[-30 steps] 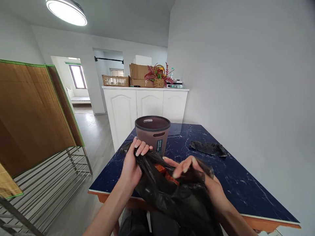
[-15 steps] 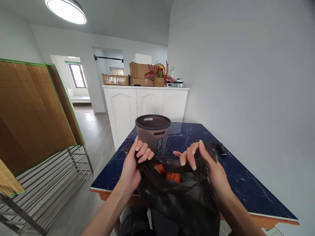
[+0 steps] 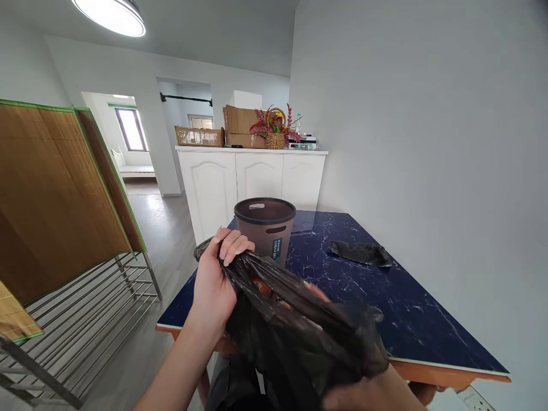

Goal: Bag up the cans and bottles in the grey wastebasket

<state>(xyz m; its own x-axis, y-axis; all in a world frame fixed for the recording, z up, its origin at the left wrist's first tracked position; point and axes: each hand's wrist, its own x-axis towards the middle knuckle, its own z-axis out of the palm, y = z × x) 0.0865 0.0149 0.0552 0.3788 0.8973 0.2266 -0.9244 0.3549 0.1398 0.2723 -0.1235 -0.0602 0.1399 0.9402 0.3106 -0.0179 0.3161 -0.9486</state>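
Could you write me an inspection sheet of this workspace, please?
Surface: dark-blue, white-veined marbled tabletop.
Job's things: thin black plastic bag with an orange-red printed item inside; round brown plastic bin with black rim just beyond.
Clutter: flattened black plastic bundle on the tabletop's right.
Grippers: bare left hand clenched on the bag; bare right hand blurred, mostly hidden, grip unclear.
Cables: nothing seen.
Surroundings: white panelled cabinet bearing brown cardboard boxes and a woven flower basket; grey metal rack draped with a brown, green-edged mat.

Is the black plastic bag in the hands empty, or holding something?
The black plastic bag holds something: an orange-red printed item shows in its opening. How full it is, I cannot tell.
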